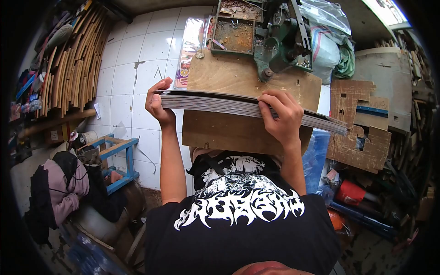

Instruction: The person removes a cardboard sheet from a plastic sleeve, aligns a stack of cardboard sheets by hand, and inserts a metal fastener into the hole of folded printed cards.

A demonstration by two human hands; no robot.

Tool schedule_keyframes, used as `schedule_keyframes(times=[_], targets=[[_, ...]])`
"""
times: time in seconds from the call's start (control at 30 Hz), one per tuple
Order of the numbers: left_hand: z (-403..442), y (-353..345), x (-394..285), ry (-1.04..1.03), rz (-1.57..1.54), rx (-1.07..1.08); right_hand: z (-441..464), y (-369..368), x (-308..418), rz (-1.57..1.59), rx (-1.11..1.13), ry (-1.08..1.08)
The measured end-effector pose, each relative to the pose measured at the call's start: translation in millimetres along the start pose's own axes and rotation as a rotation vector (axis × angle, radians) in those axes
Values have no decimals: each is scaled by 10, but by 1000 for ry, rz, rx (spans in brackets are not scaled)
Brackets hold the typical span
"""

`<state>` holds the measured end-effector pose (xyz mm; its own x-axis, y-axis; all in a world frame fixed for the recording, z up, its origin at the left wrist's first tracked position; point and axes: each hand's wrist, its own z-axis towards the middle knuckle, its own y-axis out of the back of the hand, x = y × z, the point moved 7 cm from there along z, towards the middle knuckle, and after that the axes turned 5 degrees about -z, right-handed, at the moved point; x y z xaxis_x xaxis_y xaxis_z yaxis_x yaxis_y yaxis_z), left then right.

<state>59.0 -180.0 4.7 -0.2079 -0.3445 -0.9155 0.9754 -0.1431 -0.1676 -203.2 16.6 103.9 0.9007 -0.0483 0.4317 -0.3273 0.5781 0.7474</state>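
My sheet stack (pixel 215 103) hides part of the worktop (pixel 224 130); my view's far edge crops the green machine (pixel 282 57).

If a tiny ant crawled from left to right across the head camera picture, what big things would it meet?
The row of brown sheets → the left hand → the stretch of the stack of thin sheets between the hands → the right hand → the notched brown board.

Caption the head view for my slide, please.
Left hand and right hand hold a stack of thin sheets before a green machine.
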Motion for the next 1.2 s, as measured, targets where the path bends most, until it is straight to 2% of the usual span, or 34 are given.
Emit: schedule_keyframes(times=[0.77,1.2], targets=[[-2,-13,-36,6,-14,-15,-19,-1,-55,0,-21,-87],[36,-14,-11,23,-55,-9,28,34,-58,33,-33,-34]])
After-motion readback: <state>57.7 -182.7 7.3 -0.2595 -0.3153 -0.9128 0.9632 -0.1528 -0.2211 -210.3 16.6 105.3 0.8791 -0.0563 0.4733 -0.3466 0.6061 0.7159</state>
